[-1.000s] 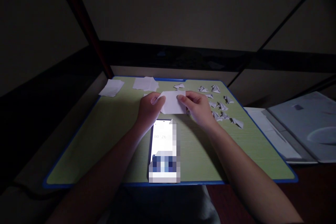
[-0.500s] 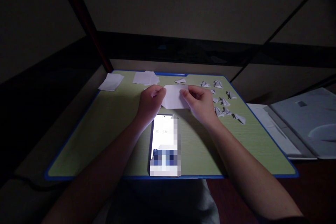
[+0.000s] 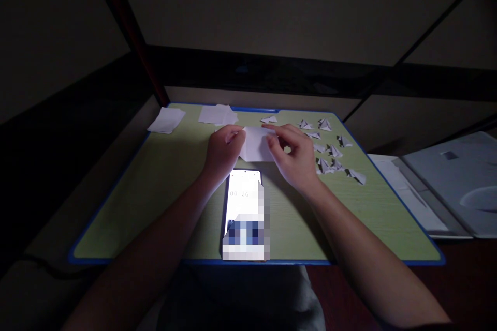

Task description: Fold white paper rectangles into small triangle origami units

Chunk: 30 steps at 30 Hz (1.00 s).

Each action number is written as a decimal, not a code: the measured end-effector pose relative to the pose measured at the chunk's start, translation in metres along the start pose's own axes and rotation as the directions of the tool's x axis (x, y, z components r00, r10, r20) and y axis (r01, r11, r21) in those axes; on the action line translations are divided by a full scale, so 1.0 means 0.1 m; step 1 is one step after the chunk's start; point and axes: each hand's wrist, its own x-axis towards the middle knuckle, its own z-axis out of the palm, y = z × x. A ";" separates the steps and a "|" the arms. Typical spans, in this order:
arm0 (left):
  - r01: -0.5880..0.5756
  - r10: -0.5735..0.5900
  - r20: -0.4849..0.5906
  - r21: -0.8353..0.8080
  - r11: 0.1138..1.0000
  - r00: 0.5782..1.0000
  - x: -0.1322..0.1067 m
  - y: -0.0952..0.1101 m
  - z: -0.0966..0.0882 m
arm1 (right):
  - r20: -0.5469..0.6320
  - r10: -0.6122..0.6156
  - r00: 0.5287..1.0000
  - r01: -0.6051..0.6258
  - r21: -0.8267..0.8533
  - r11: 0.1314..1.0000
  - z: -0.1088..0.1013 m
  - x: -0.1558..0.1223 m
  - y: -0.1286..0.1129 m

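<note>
While your left hand (image 3: pixel 224 154) pinches the white paper sheet (image 3: pixel 256 146) at its left side, thumb toward you, the sheet reaches rightward from that grip and fills the gap between your hands, beyond the top end of the lit phone (image 3: pixel 245 186). Your right hand (image 3: pixel 293 156) meets it from the other side: the thumb lies at the sheet's right part and the index finger stretches leftward along the far edge, with a space between the two. You cannot tell from this view whether the fingers behind grip the paper or only steady it. Neither hand is clearly nearer; each is at its own side of the sheet. Its long axis is hard to call, since your right hand covers that end, but the far edge runs across you, left to right. A slanted facet shows beside your left thumb. Whether the sheet touches the green board (image 3: pixel 291 227) below is unclear. The folded paper pieces (image 3: pixel 334 150) lie beyond and right of your right hand, the stacked sheets (image 3: pixel 166 120) at the far left corner.
</note>
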 end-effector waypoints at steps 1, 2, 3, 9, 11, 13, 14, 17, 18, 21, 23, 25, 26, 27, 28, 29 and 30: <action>0.004 -0.004 -0.001 -0.002 1.000 1.000 0.00 0.00 0.00 | -0.002 -0.009 1.000 0.009 -0.007 1.000 0.00 0.00 0.00; 0.005 -0.005 -0.002 0.001 1.000 1.000 0.00 0.01 0.00 | -0.004 -0.015 1.000 0.015 -0.016 1.000 0.01 -0.01 0.00; 0.003 -0.003 -0.003 0.005 1.000 1.000 0.00 0.01 0.00 | -0.004 -0.019 1.000 0.019 -0.025 1.000 0.01 -0.01 -0.01; -0.011 0.011 -0.008 0.045 0.999 1.000 0.00 -0.01 -0.01 | -0.006 -0.042 0.999 0.042 -0.034 0.999 0.02 -0.02 -0.02; -0.012 0.012 -0.004 0.044 0.999 1.000 0.00 -0.01 -0.01 | 0.001 -0.045 0.999 0.045 -0.036 0.998 0.02 -0.02 -0.03; -0.012 0.012 -0.001 0.028 1.000 1.000 0.00 -0.02 -0.01 | 0.005 -0.057 0.998 0.057 -0.038 0.998 0.02 -0.03 -0.02; -0.012 0.012 -0.002 0.021 1.000 1.000 0.00 -0.02 -0.01 | 0.005 -0.065 0.998 0.065 -0.036 0.997 0.02 -0.03 -0.02; -0.010 0.010 -0.008 0.016 1.000 1.000 0.01 -0.02 -0.01 | 0.006 -0.080 0.997 0.080 -0.030 0.996 0.03 -0.03 -0.02; -0.008 0.008 -0.008 0.015 1.000 1.000 0.01 -0.02 -0.01 | 0.012 -0.078 0.997 0.079 -0.028 0.996 0.02 -0.03 -0.03; -0.011 0.011 -0.004 -0.003 1.000 1.000 0.02 -0.01 0.00 | 0.021 -0.049 0.999 0.049 -0.013 0.999 0.02 -0.03 -0.05; -0.021 0.021 0.001 -0.024 0.999 1.000 0.01 0.00 0.00 | 0.018 0.012 1.000 -0.013 0.034 0.999 0.01 -0.01 -0.05; -0.023 0.024 0.022 -0.058 0.998 0.999 0.00 0.03 -0.01 | 0.010 0.130 0.991 -0.130 0.141 0.981 0.02 0.00 -0.01; -0.018 0.022 0.042 -0.079 0.997 0.999 -0.01 0.04 -0.01 | 0.014 0.203 0.979 -0.201 0.215 0.956 0.02 0.01 0.02; -0.010 0.016 0.064 -0.101 0.995 0.998 -0.02 0.05 -0.01 | 0.025 0.284 0.959 -0.278 0.302 0.912 0.03 0.02 0.06; -0.002 0.012 0.083 -0.120 0.993 0.996 -0.03 0.05 -0.01 | 0.063 0.352 0.934 -0.348 0.382 0.856 0.04 0.03 0.09; 0.004 0.009 0.101 -0.133 0.991 0.995 -0.03 0.05 -0.01 | 0.099 0.406 0.909 -0.404 0.459 0.792 0.04 0.04 0.12; 0.008 0.009 0.113 -0.143 0.990 0.994 -0.03 0.04 -0.01 | 0.139 0.451 0.882 -0.452 0.525 0.722 0.05 0.04 0.14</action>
